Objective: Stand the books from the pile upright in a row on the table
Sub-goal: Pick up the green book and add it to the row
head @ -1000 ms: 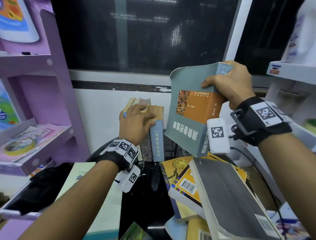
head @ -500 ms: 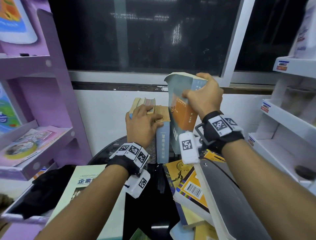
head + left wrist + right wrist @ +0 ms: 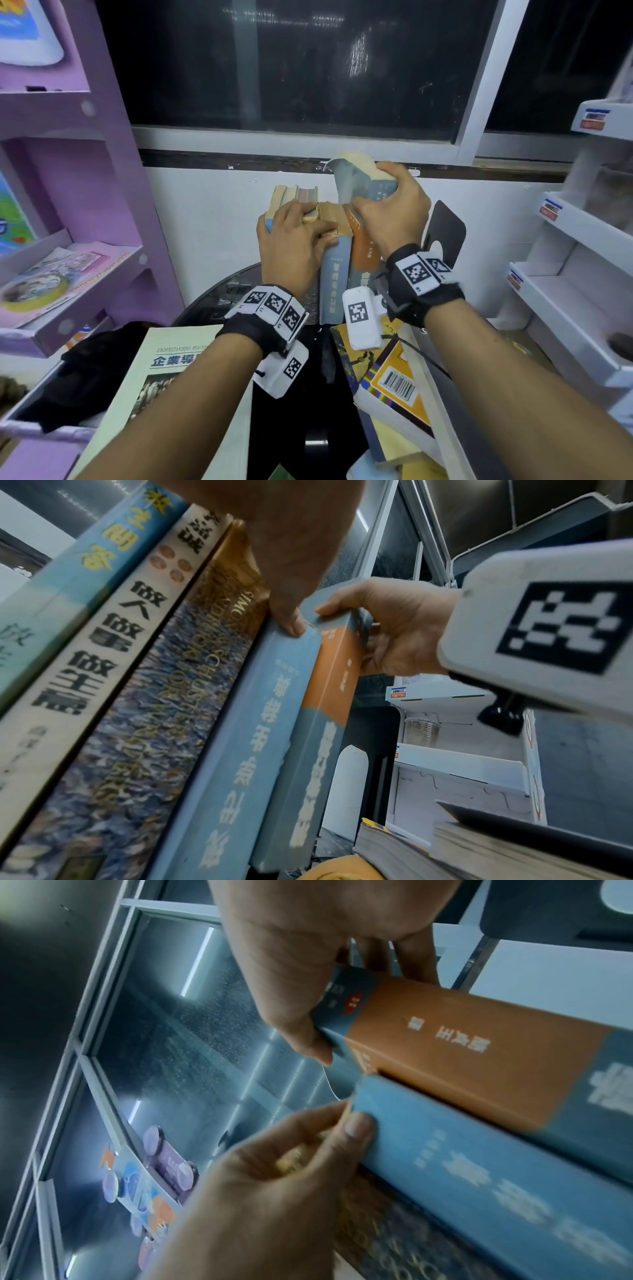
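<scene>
Several books (image 3: 294,198) stand upright in a row at the back of the black round table (image 3: 219,301). My left hand (image 3: 294,236) lies over their tops, fingers curled over the pages and thumb on the spine of the blue book (image 3: 334,284) (image 3: 246,750). My right hand (image 3: 390,212) grips the top of a grey-blue book with an orange band (image 3: 364,253) (image 3: 479,1047). That book stands at the right end of the row, its spine against the blue book. A loose pile of books (image 3: 394,377) lies on the table in front of my right arm.
A black bookend (image 3: 448,226) stands just right of the row. A pale green book (image 3: 164,370) lies flat at the front left. A purple shelf unit (image 3: 85,240) flanks the left, white shelves (image 3: 565,291) the right, and a wall with a dark window is behind.
My right hand has swung the grey-blue and orange book down and left from mid-air, turning it upright against the blue book. My left hand has stayed on the row's tops.
</scene>
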`<control>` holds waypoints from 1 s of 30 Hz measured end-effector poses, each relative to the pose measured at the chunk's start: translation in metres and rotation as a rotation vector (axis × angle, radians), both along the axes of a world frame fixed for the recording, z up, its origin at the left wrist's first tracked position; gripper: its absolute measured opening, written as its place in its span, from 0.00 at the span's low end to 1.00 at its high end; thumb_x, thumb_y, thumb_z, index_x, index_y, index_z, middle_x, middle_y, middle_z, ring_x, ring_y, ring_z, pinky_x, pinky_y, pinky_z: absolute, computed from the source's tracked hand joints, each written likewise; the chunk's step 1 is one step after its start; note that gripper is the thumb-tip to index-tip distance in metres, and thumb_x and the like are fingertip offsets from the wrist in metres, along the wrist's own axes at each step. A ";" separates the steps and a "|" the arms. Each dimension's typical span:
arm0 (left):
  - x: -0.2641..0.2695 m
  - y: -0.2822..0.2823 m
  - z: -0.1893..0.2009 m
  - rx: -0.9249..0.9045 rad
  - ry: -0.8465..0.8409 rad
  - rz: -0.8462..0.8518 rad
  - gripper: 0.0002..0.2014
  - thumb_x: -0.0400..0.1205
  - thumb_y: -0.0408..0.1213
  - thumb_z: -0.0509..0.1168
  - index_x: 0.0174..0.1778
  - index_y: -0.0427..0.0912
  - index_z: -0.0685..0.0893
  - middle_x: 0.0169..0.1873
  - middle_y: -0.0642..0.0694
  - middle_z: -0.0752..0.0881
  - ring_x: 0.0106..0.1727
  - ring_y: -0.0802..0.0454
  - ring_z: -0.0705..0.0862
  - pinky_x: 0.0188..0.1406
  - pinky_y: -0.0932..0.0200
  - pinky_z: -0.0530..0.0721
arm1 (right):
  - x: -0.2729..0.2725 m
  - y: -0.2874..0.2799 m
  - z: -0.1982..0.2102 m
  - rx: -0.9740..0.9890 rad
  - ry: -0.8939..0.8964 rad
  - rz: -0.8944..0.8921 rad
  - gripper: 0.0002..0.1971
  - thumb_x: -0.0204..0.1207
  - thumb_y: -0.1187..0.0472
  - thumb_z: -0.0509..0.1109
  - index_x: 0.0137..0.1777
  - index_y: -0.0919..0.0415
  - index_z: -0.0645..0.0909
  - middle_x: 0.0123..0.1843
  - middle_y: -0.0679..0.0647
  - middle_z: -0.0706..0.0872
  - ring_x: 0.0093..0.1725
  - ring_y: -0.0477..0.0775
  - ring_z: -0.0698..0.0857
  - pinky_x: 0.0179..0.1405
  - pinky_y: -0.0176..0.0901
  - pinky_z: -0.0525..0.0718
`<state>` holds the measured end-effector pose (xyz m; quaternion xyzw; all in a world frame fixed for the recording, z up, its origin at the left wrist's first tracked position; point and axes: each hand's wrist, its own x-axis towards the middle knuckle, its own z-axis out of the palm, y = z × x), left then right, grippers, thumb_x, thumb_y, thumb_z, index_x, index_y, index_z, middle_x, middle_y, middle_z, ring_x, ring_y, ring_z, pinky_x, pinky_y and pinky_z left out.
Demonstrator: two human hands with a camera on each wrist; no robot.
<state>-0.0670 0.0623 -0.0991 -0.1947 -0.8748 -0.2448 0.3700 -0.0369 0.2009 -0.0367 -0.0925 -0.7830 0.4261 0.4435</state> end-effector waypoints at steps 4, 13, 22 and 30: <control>0.001 0.000 0.001 0.002 0.001 0.000 0.10 0.77 0.53 0.69 0.53 0.63 0.89 0.65 0.54 0.80 0.72 0.51 0.73 0.69 0.38 0.65 | -0.004 -0.002 -0.022 0.035 -0.017 0.013 0.27 0.62 0.55 0.82 0.63 0.51 0.84 0.55 0.52 0.87 0.51 0.52 0.85 0.54 0.49 0.86; 0.002 -0.003 0.002 -0.020 0.004 0.036 0.11 0.77 0.53 0.68 0.54 0.64 0.88 0.65 0.53 0.80 0.73 0.49 0.73 0.69 0.37 0.65 | -0.005 0.002 -0.023 0.157 -0.128 0.138 0.31 0.63 0.53 0.83 0.67 0.54 0.80 0.56 0.56 0.87 0.55 0.55 0.84 0.58 0.47 0.83; 0.007 -0.008 0.004 -0.121 -0.048 0.017 0.18 0.74 0.56 0.70 0.61 0.64 0.84 0.71 0.54 0.75 0.77 0.50 0.66 0.71 0.35 0.64 | 0.009 0.015 -0.006 0.498 -0.362 0.234 0.33 0.70 0.53 0.79 0.75 0.44 0.73 0.65 0.59 0.84 0.63 0.60 0.81 0.61 0.45 0.77; 0.008 -0.008 0.004 -0.172 -0.068 0.061 0.27 0.66 0.49 0.78 0.63 0.64 0.82 0.72 0.54 0.74 0.78 0.50 0.65 0.71 0.35 0.62 | 0.007 0.017 -0.012 0.362 -0.258 0.270 0.32 0.68 0.63 0.82 0.73 0.48 0.79 0.65 0.56 0.86 0.60 0.56 0.85 0.61 0.40 0.82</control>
